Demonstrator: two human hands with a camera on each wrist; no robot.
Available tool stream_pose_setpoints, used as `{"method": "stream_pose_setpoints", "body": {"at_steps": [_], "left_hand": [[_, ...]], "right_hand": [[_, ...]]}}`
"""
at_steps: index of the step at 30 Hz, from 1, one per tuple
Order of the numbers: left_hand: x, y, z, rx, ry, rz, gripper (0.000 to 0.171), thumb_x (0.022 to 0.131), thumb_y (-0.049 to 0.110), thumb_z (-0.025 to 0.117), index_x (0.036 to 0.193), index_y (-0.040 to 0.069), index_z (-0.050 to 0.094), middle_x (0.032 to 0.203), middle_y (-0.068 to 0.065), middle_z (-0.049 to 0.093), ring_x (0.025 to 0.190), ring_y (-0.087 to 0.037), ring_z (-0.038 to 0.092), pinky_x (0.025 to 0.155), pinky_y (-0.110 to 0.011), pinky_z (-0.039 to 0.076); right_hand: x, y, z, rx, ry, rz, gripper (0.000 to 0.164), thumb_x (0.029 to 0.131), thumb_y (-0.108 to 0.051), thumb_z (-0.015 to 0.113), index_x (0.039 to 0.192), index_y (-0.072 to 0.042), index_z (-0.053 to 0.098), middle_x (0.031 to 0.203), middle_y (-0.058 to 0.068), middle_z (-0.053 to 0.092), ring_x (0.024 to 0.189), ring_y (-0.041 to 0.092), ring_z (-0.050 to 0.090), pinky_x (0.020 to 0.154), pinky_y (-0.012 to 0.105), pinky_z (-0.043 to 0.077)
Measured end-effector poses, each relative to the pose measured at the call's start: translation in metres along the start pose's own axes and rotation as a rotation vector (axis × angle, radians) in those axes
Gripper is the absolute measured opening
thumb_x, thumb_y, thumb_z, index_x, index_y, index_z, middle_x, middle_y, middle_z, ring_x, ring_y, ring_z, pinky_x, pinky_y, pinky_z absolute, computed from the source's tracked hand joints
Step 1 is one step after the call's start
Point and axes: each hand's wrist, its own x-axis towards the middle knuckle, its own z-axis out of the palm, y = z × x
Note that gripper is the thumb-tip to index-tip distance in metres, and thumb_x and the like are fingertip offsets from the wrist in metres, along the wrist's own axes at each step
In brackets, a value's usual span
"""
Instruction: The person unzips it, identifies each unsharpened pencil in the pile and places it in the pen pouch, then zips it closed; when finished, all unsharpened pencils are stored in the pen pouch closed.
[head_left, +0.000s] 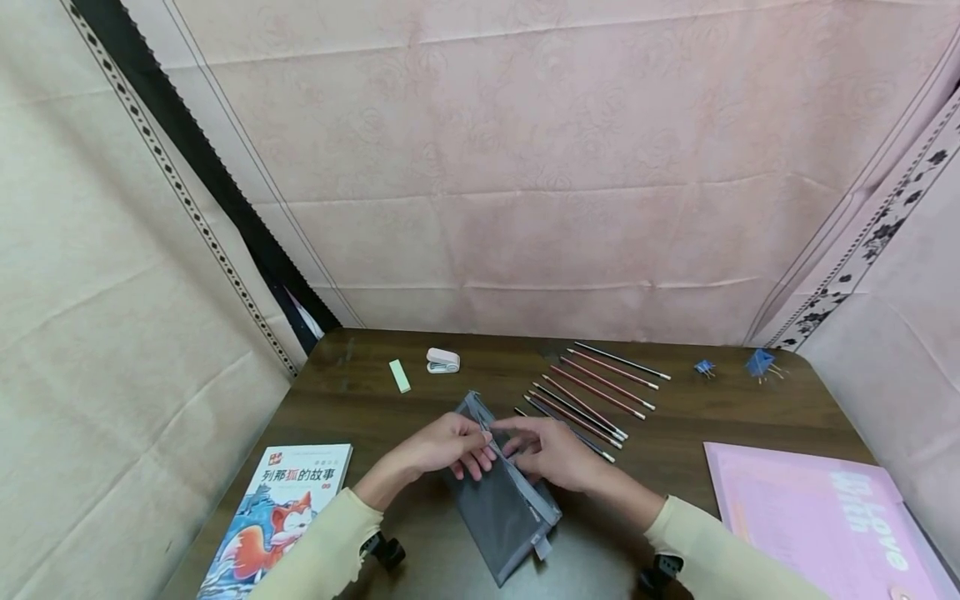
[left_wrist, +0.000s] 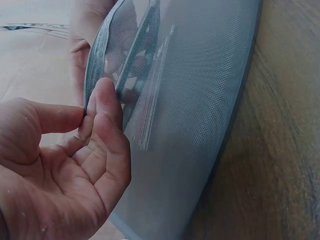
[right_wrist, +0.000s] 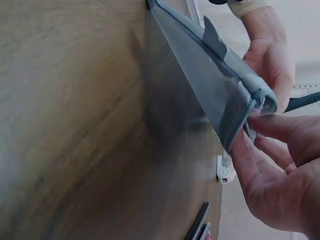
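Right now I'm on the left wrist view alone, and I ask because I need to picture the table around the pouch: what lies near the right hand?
Observer: The head view shows a spread of pencils just past the right hand, on the side away from the person.
Operator: Thanks. My picture doesn't reach the person's left side; is anything lying there?
Observer: Yes, a book with a fox on its cover, partly covered by the left sleeve in the head view.
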Motion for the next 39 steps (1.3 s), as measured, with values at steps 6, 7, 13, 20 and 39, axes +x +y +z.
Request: {"method": "stream_pose_setpoints", "body": {"at_steps": [6,7,13,20,39], "left_hand": [[0.001,-0.001,-0.001,0.006,0.014,-0.007,0.034,0.100,0.032,0.050,0.093,0.006,0.071,0.084,-0.008,0.073,0.069,-0.018,0.070,0.055,-0.029,0.051],[0.001,-0.001,-0.001,0.005,0.017,-0.008,0.033,0.099,0.032,0.050,0.093,0.007,0.071,0.084,-0.008,0.073,0.069,-0.018,0.070,0.056,-0.029,0.052],[-0.001,0.000,-0.001,0.011,0.026,-0.015,0.032,0.099,0.033,0.051,0.093,0.009,0.071,0.086,-0.008,0.073,0.072,-0.020,0.071,0.058,-0.031,0.053],[-0.003,0.001,-0.001,0.004,0.027,-0.009,0.032,0.099,0.032,0.051,0.095,0.008,0.070,0.086,-0.009,0.073,0.072,-0.021,0.071,0.058,-0.031,0.053],[-0.003,0.001,0.001,0.000,0.024,-0.010,0.032,0.100,0.032,0.050,0.094,0.008,0.070,0.087,-0.009,0.073,0.072,-0.022,0.071,0.057,-0.032,0.054]], "right_hand": [[-0.004,-0.003,-0.013,0.088,0.038,-0.036,0.049,0.090,-0.008,0.066,0.135,-0.024,0.054,0.110,0.016,0.068,0.087,0.030,0.070,0.064,0.043,0.058],[-0.005,-0.003,-0.015,0.092,0.054,-0.046,0.048,0.090,-0.008,0.066,0.133,-0.024,0.054,0.110,0.018,0.068,0.087,0.032,0.070,0.065,0.043,0.058],[-0.006,0.003,-0.029,-0.093,0.258,-0.129,0.041,0.087,-0.013,0.070,0.122,-0.033,0.060,0.101,0.006,0.072,0.083,0.024,0.070,0.069,0.037,0.058],[-0.006,0.019,-0.039,-0.590,0.455,-0.216,0.042,0.080,-0.010,0.077,0.117,-0.026,0.066,0.095,-0.001,0.071,0.082,0.010,0.066,0.072,0.032,0.054],[-0.007,0.037,-0.039,-0.871,0.311,-0.058,0.029,0.075,-0.011,0.081,0.102,-0.021,0.074,0.078,-0.005,0.071,0.068,0.007,0.062,0.058,0.031,0.049]]}}
